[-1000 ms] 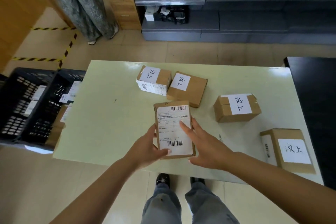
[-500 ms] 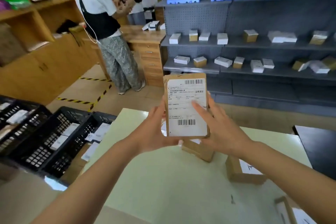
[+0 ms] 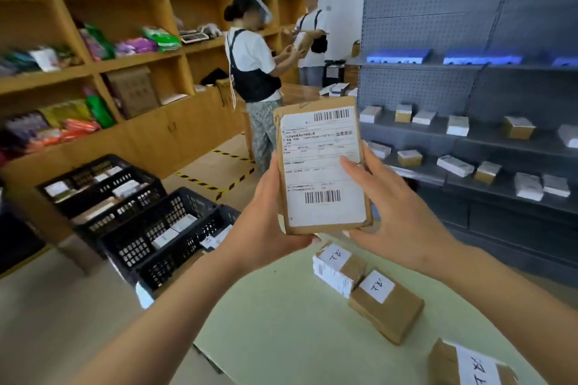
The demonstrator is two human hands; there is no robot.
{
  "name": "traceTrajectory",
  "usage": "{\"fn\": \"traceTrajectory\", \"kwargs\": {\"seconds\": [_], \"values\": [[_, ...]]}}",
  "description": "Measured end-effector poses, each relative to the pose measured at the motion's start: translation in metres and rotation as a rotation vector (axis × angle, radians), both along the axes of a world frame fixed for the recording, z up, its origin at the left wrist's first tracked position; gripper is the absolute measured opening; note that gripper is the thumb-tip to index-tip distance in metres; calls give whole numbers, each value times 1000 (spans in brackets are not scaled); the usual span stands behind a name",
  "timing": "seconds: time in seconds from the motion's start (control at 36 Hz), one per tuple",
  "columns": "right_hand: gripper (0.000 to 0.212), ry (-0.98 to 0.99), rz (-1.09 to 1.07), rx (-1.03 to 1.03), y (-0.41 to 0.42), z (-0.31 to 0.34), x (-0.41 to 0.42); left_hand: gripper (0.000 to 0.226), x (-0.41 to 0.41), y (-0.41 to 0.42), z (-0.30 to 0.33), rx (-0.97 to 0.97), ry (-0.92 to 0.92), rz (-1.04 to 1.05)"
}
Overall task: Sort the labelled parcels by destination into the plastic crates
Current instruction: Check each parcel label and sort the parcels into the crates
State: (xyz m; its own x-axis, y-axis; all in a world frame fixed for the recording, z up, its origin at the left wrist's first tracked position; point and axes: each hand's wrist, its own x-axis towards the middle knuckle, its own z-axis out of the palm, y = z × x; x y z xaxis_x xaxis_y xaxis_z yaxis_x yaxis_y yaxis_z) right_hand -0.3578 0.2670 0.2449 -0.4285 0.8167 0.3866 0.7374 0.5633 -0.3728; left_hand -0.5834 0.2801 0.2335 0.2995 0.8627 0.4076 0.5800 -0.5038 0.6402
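Flat brown cardboard parcel with white printed shipping label (image 3: 323, 166) held upright at frame centre, label face toward the camera, raised clear of the pale green tabletop (image 3: 281, 322). Left hand (image 3: 266, 222) at 8 o'clock of the parcel: fingers wrapped behind its left edge, thumb curled under the bottom edge, gripping it. Right hand (image 3: 394, 212) at 4 o'clock: index finger laid on the label face, thumb at the bottom right corner, remaining fingers behind the right edge, pinching the parcel.

On the table at 5 o'clock: two brown cardboard boxes with handwritten white labels, one (image 3: 339, 269) touching the other (image 3: 386, 306); a third such box (image 3: 469, 366) at the bottom right edge, cut off by the frame.

Two black perforated plastic crates at 9 o'clock, beside the table's left end: near crate (image 3: 165, 234) and far crate (image 3: 100, 184), both holding labelled parcels.

Two persons (image 3: 256, 72) stand at 12 o'clock by the wooden shelving (image 3: 93, 72); grey metal shelves with small boxes (image 3: 469, 134) at 2 o'clock
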Motion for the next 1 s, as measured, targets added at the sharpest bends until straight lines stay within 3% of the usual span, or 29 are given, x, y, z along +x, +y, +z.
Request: {"fn": "traceTrajectory", "kwargs": {"seconds": [0.28,0.53,0.72,1.0], "values": [[101,-33,213,-21,-15,0,-100,138,-100,-60,-4,-24,-12,149],[108,-42,358,26,-56,-8,-243,136,-233,-137,-13,-22,-23,313],[100,29,416,-47,-90,-15,-368,129,-349,-184,-16,-3,31,430],[101,-54,480,-97,-95,1,-485,133,-462,-203,-20,-30,68,567]]}}
